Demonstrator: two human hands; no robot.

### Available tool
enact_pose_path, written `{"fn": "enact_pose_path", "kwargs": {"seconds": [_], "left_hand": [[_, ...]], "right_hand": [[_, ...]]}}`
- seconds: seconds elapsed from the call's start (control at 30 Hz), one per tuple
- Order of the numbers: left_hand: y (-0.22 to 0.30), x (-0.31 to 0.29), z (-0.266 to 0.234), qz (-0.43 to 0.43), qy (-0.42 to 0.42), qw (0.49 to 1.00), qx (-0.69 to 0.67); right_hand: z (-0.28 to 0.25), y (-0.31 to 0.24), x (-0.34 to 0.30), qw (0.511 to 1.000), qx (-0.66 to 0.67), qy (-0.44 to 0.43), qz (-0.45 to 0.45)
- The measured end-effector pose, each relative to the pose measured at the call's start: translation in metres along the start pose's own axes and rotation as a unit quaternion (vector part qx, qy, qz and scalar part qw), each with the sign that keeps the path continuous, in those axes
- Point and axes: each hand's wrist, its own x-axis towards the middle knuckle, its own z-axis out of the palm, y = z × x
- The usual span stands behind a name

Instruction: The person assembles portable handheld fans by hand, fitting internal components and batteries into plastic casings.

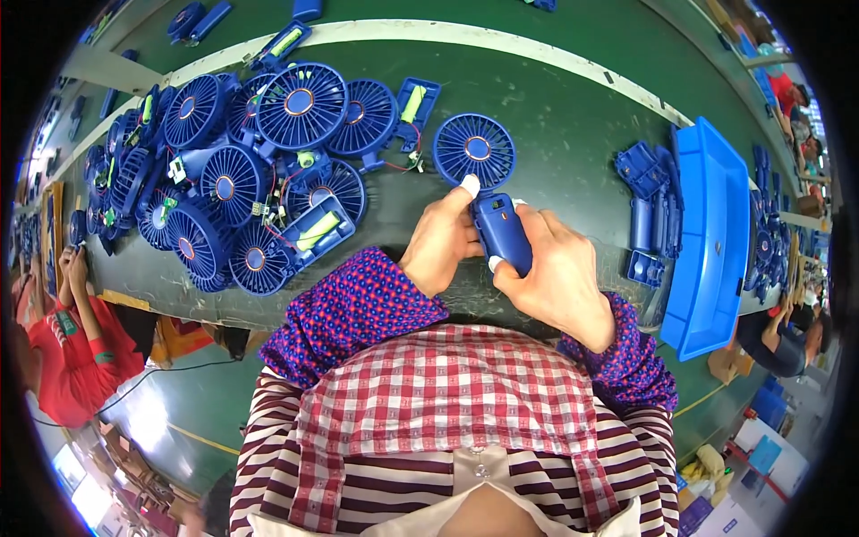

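A blue handheld fan [476,150] with a round grille is in front of me, its head pointing away and its dark blue handle [505,234] toward me. My left hand [442,234] grips it near the neck, thumb on the lower rim of the grille. My right hand [557,273] is wrapped round the right side of the handle, thumb at its near end. The inner sides of the fingers are partly hidden by the handle. Left of my hands lies a heap of similar blue fans [225,186], some with open handles showing green batteries [318,231] and wires.
Blue handle shells [646,210] lie to the right, beside a long blue plastic bin [707,242]. A white strip [528,46] crosses the far side of the green table [564,107]. A person in red [76,349] works at the left; others are at the far right.
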Motion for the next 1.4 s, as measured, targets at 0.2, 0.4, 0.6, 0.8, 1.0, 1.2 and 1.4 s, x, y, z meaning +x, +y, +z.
{"fn": "enact_pose_path", "kwargs": {"seconds": [0.2,0.4,0.6,0.8,1.0,1.2,1.4], "left_hand": [[-0.002,0.002,-0.002,-0.004,-0.007,1.000,-0.005],[-0.002,0.003,-0.003,-0.003,-0.019,1.000,-0.008],[-0.006,0.003,0.003,0.022,0.017,0.998,0.047],[-0.006,0.005,0.006,0.024,0.031,0.998,0.057],[-0.006,0.008,0.005,0.015,0.050,0.998,0.047],[-0.005,0.010,0.002,0.004,0.051,0.997,0.053],[-0.001,0.009,-0.001,0.042,0.000,0.999,0.033]], "right_hand": [[0.006,0.002,0.004,1.000,-0.002,-0.001,-0.007],[0.008,0.002,0.005,1.000,-0.015,0.000,-0.014],[0.015,0.005,0.002,0.998,-0.046,0.016,-0.032],[0.016,0.008,0.003,0.996,-0.072,0.010,-0.047],[0.013,0.009,-0.002,0.995,-0.073,0.003,-0.071],[0.016,0.005,-0.017,0.998,-0.051,-0.042,0.001],[0.024,0.026,-0.014,0.968,0.202,-0.041,0.142]]}}
